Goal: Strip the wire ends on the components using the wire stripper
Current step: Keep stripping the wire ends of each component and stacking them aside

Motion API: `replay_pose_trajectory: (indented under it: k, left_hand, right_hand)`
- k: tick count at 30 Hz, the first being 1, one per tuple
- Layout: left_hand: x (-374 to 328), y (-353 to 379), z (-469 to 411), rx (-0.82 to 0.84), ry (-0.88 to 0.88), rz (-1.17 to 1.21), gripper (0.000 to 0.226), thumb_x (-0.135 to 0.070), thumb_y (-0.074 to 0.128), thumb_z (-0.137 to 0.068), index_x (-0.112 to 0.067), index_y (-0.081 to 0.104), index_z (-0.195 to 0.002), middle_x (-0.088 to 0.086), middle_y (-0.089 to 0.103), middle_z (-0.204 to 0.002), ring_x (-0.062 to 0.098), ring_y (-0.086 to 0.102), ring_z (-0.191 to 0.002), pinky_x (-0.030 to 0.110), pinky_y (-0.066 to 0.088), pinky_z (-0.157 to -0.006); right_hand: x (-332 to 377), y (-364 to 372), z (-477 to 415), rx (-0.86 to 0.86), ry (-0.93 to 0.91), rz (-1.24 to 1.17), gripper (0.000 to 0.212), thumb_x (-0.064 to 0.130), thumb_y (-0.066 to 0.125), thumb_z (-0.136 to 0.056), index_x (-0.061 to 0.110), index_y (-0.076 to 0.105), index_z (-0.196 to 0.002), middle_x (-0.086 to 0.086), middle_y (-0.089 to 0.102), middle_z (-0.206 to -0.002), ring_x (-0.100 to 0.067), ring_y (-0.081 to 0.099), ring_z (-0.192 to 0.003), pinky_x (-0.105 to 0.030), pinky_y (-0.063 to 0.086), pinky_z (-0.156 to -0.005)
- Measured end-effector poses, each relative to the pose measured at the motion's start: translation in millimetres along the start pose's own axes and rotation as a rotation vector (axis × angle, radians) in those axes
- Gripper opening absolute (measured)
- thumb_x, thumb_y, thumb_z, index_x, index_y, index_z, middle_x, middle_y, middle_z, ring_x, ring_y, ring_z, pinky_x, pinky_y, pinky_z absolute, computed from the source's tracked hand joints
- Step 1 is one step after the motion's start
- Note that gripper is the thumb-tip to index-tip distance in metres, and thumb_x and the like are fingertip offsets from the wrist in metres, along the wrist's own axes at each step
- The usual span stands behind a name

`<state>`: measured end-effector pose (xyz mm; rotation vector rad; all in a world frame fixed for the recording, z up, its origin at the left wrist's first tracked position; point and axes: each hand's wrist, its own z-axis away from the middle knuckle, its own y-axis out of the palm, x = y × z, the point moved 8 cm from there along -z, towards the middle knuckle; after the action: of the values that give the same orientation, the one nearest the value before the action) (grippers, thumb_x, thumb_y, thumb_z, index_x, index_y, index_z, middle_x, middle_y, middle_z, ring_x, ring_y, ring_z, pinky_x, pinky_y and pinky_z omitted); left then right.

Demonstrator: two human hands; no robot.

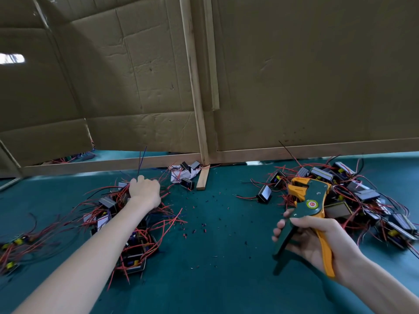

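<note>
Left hand (pixel 145 191) curling round red and blue wires (pixel 140 163) atop the component heap (pixel 135 263) left of the wooden post (pixel 194 87), right hand (pixel 317 242) gripping the wire stripper (pixel 311 203) by its handles right of the post, hovering beside a second heap (pixel 365 196) lying on the teal worktop (pixel 215 282)

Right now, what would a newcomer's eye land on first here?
The orange-and-green wire stripper held up in the right hand at front right stands out most. Tangled red-wired components form a left pile, where the left hand grips wires, and a right pile behind the tool. Dark insulation bits dot the green mat between them.
</note>
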<state>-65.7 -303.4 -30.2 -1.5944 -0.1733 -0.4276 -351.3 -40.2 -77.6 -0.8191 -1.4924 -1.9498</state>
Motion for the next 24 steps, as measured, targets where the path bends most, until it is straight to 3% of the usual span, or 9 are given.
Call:
replay_pose_trajectory:
  k: [3,6,10,14,18,20,22,24]
  left_hand:
    - [3.4,0.9,-1.8,-0.080,-0.031,-0.012,0.049,-0.034,0.057,-0.093,-0.014,0.042,-0.135,0.008,0.058,-0.128,0.028,0.038,-0.129,0.038,0.031,-0.102]
    - [9.3,-0.6,-4.6,-0.113,-0.045,0.102,0.041,-0.032,0.062,-0.089,-0.017,0.047,-0.124,0.006,0.062,-0.114,0.027,0.046,-0.119,0.040,0.032,-0.099]
    - [26.3,-9.0,-5.2,-0.026,-0.129,0.605,0.042,-0.027,0.074,-0.082,-0.021,0.052,-0.116,0.003,0.061,-0.113,0.025,0.053,-0.107,0.041,0.033,-0.098]
    - [36.4,-39.6,-2.2,-0.083,-0.160,1.221,0.029,-0.010,0.075,-0.079,-0.015,0.061,-0.105,0.009,0.059,-0.119,0.027,0.053,-0.103,0.037,0.042,-0.086]
    - [32.0,-66.5,3.6,-0.156,-0.081,1.459,0.037,0.006,0.072,-0.077,-0.015,0.061,-0.104,0.010,0.062,-0.112,0.026,0.057,-0.098,0.041,0.050,-0.087]
    - [32.2,-87.0,10.9,-0.346,0.001,1.404,0.038,0.008,0.071,-0.076,-0.017,0.060,-0.103,0.007,0.062,-0.105,0.023,0.059,-0.096,0.038,0.051,-0.087]
    - [30.9,-114.1,27.1,-0.649,0.099,1.145,0.036,0.007,0.070,-0.077,-0.016,0.060,-0.104,0.005,0.058,-0.104,0.016,0.057,-0.094,0.025,0.044,-0.085]
    - [25.5,-131.3,41.0,-0.830,0.182,1.032,0.038,0.008,0.068,-0.079,-0.010,0.061,-0.112,0.006,0.052,-0.106,0.015,0.053,-0.095,0.022,0.041,-0.087]
  right_hand:
    - [-0.2,0.4,-0.9,0.012,-0.005,0.010,0.021,-0.001,0.060,-0.067,-0.001,0.067,-0.087,-0.024,0.065,-0.083,-0.040,0.068,-0.074,-0.049,0.059,-0.067]
    - [-0.4,1.1,-1.8,0.024,-0.009,0.014,0.019,0.000,0.063,-0.063,0.000,0.072,-0.080,-0.024,0.065,-0.083,-0.040,0.068,-0.074,-0.049,0.059,-0.067]
    - [-0.9,2.8,-2.3,0.039,-0.005,0.009,0.021,0.000,0.065,-0.063,0.000,0.071,-0.082,-0.024,0.064,-0.083,-0.040,0.068,-0.074,-0.049,0.059,-0.068]
    - [-0.9,4.1,-0.6,0.047,-0.003,0.020,0.030,0.000,0.067,-0.060,-0.001,0.066,-0.090,-0.024,0.064,-0.083,-0.040,0.068,-0.074,-0.049,0.059,-0.068]
    - [-0.6,4.3,0.2,0.044,-0.005,0.027,0.028,0.000,0.063,-0.065,-0.001,0.065,-0.093,-0.024,0.065,-0.083,-0.040,0.068,-0.074,-0.049,0.059,-0.068]
    - [-0.5,4.3,0.5,0.043,-0.009,0.029,0.028,0.000,0.062,-0.066,-0.001,0.064,-0.093,-0.024,0.065,-0.083,-0.040,0.068,-0.074,-0.049,0.059,-0.068]
    - [-0.5,4.3,0.6,0.044,-0.015,0.034,0.029,0.000,0.063,-0.065,-0.001,0.064,-0.093,-0.024,0.064,-0.083,-0.040,0.068,-0.074,-0.049,0.059,-0.068]
    - [-0.9,5.3,0.9,0.050,-0.015,0.041,0.031,0.000,0.065,-0.063,-0.001,0.064,-0.094,-0.024,0.064,-0.083,-0.040,0.067,-0.075,-0.049,0.059,-0.068]
